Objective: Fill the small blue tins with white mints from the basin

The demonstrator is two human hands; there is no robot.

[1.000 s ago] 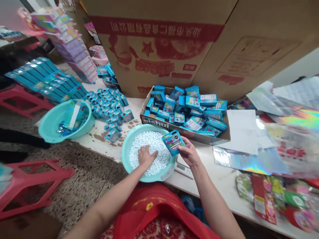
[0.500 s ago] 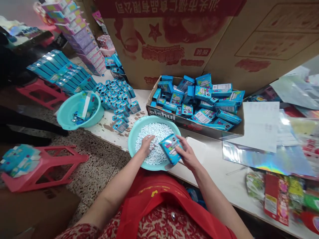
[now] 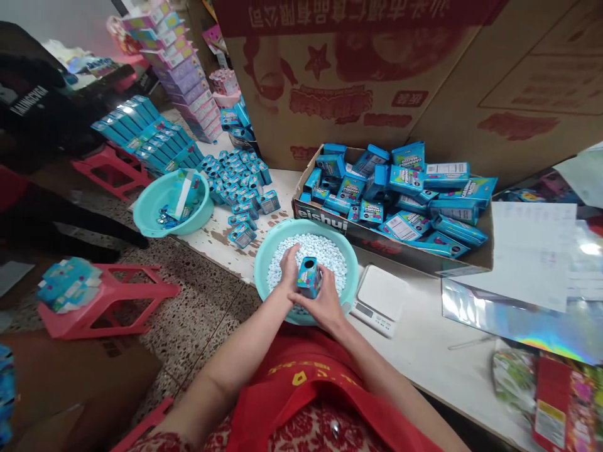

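Right hand (image 3: 328, 306): clasps one small blue box (image 3: 308, 279), dark hole (image 3: 309, 264) at its upper end. Left hand (image 3: 289, 269): lies half-curled just beside the box; whether it grips anything cannot be told. Beneath both hands: turquoise basin (image 3: 353, 267) of white pellets (image 3: 320, 246). Right of them: white scale (image 3: 385, 292). Beyond, rightward: cardboard tray (image 3: 400, 256) of blue cartons (image 3: 405, 180).

White table (image 3: 424, 355), surface worn at left. Directly on it: pale green basin (image 3: 262, 267) at front edge; scale (image 3: 384, 292) just right; cardboard tray (image 3: 325, 218) behind; small blue boxes (image 3: 233, 182) clustered left; paper (image 3: 532, 242), shiny sheet (image 3: 494, 315), packets (image 3: 551, 402) toward right.
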